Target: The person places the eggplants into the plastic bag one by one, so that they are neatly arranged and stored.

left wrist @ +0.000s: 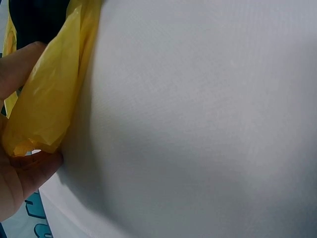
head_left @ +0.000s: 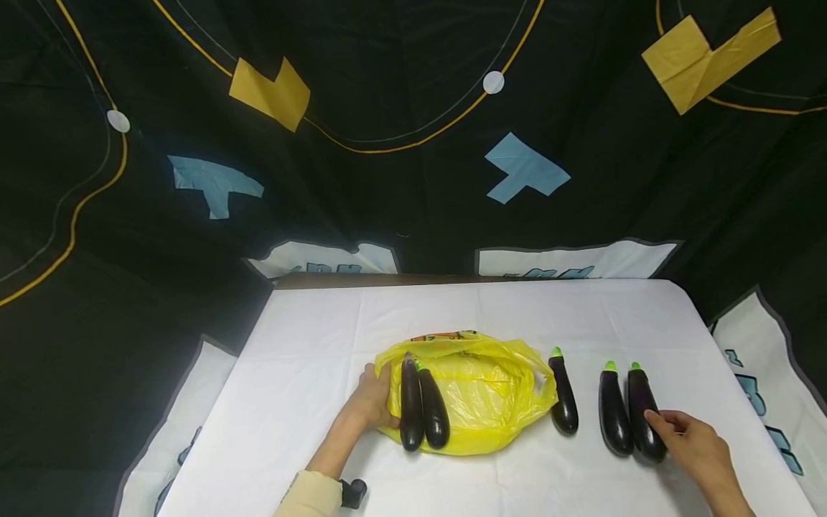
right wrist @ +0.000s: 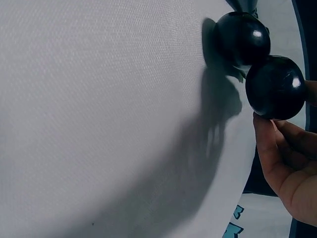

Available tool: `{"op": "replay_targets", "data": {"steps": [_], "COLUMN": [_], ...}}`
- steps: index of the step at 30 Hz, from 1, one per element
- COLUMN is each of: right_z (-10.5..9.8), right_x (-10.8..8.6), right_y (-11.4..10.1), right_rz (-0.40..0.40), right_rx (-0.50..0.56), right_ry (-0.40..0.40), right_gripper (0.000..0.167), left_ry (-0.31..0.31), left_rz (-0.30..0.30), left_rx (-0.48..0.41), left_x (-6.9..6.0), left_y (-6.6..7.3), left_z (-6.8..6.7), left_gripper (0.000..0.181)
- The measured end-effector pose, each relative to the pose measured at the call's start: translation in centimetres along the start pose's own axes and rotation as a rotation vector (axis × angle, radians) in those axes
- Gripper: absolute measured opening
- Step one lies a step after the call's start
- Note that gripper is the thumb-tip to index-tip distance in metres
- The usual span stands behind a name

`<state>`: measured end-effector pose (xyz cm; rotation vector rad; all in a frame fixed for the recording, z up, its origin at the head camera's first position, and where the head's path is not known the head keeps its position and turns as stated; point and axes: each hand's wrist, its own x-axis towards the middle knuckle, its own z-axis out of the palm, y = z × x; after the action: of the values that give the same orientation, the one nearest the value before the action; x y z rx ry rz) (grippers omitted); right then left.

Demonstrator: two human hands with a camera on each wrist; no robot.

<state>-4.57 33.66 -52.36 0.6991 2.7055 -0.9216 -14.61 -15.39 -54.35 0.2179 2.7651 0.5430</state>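
The eggplant in use [head_left: 642, 403] lies toward three o'clock on the white-covered worktop [head_left: 530, 477], well apart from the yellow plastic bag [head_left: 491, 395]. The right hand [head_left: 701, 449] has its thumb and fingers closed on this eggplant's lower half; whether it is lifted at all I cannot tell. The work looks part done: two of the five eggplants are at the bag, three outside it. The held one is glossy, purplish-black, plump at its six o'clock end, with a bright green cap at twelve. A neighbouring eggplant [head_left: 615, 418] sits just beside it at nine o'clock. Farther that way, a third eggplant [head_left: 565, 402] stands close against the bag's three o'clock edge. The left eggplant pair [head_left: 434, 411] overlaps the bag's nine o'clock side, where the left hand [head_left: 370, 398] pinches the thin film.
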Motion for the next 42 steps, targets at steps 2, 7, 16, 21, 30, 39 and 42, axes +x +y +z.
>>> {"op": "replay_targets", "data": {"steps": [2, 7, 16, 21, 30, 39, 42], "right_z": [-0.1, -0.4, -1.0, -1.1, -1.1, -1.1, -1.0], "right_x": [0.0, 0.1, -0.1, -0.1, -0.3, -0.8, -1.0], "right_y": [0.0, -0.1, -0.5, -0.7, -1.3, -2.9, -3.4], "right_rz": [0.001, 0.026, 0.035, 0.039, 0.034, -0.012, -0.019], "right_rx": [-0.002, -0.002, -0.001, 0.008, 0.018, 0.030, 0.035], "right_ry": [0.001, -0.005, 0.000, 0.017, 0.030, 0.007, 0.004], "right_gripper": [0.083, 0.086, 0.084, 0.082, 0.082, 0.082, 0.082], "left_ry": [-0.001, 0.000, -0.006, -0.010, -0.006, -0.012, -0.007], "left_rz": [-0.002, -0.007, -0.011, -0.017, -0.011, -0.022, -0.017], "left_rx": [-0.004, -0.013, -0.002, -0.006, -0.002, -0.004, -0.006], "left_x": [0.1, 0.1, 0.0, 0.1, 0.2, 0.1, 0.1], "left_y": [0.0, -0.1, 0.0, 0.1, 0.0, 0.0, 0.0], "left_z": [0.0, 0.0, -0.1, 0.0, 0.2, 0.1, 0.1], "left_gripper": [0.119, 0.119, 0.119, 0.118, 0.118, 0.118, 0.118]}}
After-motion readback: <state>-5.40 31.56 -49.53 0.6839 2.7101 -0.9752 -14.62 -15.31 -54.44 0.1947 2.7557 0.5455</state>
